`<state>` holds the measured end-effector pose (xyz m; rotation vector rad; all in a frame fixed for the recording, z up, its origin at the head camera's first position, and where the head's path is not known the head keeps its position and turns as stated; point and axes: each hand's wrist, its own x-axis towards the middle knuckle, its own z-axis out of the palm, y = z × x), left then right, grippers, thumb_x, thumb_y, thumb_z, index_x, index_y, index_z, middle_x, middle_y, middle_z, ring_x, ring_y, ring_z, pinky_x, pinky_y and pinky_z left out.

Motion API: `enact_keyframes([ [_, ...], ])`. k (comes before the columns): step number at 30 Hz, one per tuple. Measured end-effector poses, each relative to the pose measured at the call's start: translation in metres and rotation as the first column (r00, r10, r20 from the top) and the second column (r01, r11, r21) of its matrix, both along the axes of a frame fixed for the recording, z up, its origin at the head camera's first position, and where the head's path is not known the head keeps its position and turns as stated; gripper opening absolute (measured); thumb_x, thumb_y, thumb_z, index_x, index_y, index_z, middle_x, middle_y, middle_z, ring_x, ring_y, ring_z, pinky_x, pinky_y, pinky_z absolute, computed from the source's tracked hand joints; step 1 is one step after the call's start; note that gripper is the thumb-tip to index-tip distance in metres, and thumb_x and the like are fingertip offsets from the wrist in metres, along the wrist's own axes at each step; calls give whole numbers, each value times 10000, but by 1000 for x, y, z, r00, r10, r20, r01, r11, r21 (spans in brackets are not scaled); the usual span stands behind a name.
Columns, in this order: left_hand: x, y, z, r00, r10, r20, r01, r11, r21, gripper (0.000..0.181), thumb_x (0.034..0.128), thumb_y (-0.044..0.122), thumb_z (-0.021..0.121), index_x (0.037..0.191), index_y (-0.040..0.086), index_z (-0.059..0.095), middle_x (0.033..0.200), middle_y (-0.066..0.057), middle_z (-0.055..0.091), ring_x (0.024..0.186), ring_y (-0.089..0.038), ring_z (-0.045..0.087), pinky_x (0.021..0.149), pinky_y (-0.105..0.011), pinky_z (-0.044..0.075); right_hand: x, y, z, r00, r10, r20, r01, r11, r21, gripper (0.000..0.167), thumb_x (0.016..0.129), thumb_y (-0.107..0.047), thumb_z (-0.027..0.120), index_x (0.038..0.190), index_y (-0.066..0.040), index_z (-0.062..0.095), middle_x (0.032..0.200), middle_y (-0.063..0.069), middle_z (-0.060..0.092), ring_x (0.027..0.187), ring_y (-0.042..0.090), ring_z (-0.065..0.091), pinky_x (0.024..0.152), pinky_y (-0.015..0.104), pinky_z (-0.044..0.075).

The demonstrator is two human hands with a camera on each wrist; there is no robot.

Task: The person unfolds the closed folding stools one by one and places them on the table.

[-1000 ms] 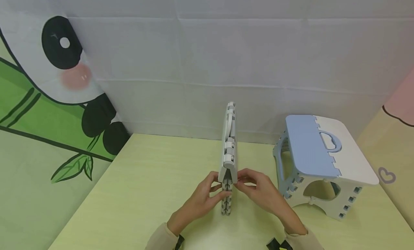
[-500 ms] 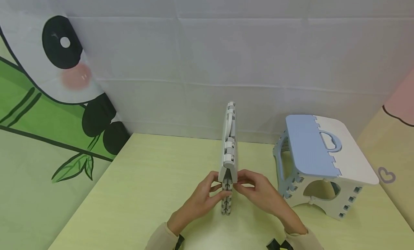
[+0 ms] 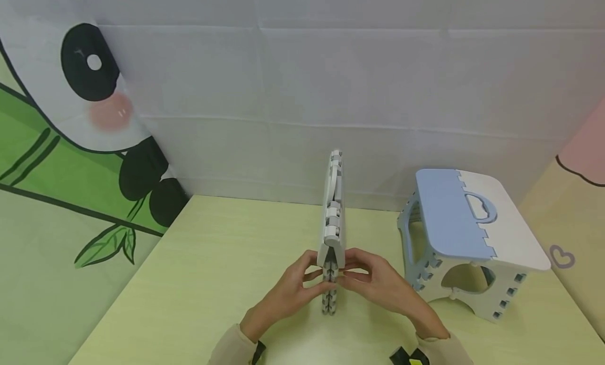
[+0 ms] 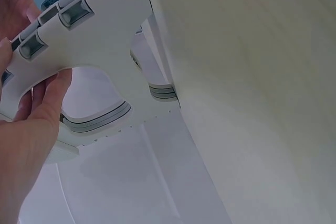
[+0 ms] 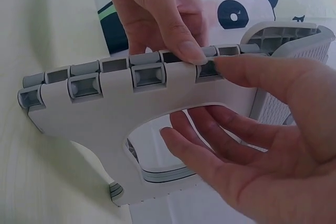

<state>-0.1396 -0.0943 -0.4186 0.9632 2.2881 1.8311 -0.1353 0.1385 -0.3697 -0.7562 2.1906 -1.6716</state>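
Observation:
A folding step stool (image 3: 333, 212) stands folded and upright on its edge, seen narrow side on in the head view. My left hand (image 3: 290, 289) grips its near end from the left, thumb on the hinged edge. From the other side my right hand (image 3: 378, 281) holds the same end. In the right wrist view the right thumb (image 5: 257, 72) touches the grey hinge edge beside the left thumb (image 5: 189, 48), while the right fingers (image 5: 210, 135) curl at the oval opening in the white leg panel (image 5: 110, 103). Left fingers (image 4: 52, 93) reach into that opening in the left wrist view.
An unfolded blue and white stool (image 3: 449, 212) stands right of the hands, close to the right forearm. The pale yellow table (image 3: 227, 239) meets a grey-white cloth backdrop (image 3: 302, 92) behind. A panda-printed cloth (image 3: 108, 113) hangs at the left.
My right thumb has moved left onto the folded stool's near hinged edge, close to the left thumb. The folded stool and my left hand stay almost where they were.

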Motion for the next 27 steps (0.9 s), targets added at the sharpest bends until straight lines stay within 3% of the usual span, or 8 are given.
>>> enact_keyframes([
  [12, 0, -1, -1, 1000, 0, -4, 0, 1000, 11, 423, 938, 128, 776, 1266, 90, 512, 1256, -58, 581, 1207, -232, 559, 1034, -350, 518, 1, -4, -1, 1000, -23, -2, 23, 999, -22, 424, 958, -156, 757, 1338, -51, 599, 1300, 113, 629, 1250, 323, 599, 1050, 351, 515],
  [27, 1, -2, 0, 999, 1, 33, -1, 1000, 1, 435, 945, 101, 763, 1290, 67, 500, 1280, -64, 567, 1221, -249, 549, 1044, -344, 510, 6, -18, -9, 987, -158, -35, 158, 987, -2, 470, 902, -193, 824, 1292, -50, 604, 1237, 114, 633, 1185, 293, 612, 1020, 285, 520],
])
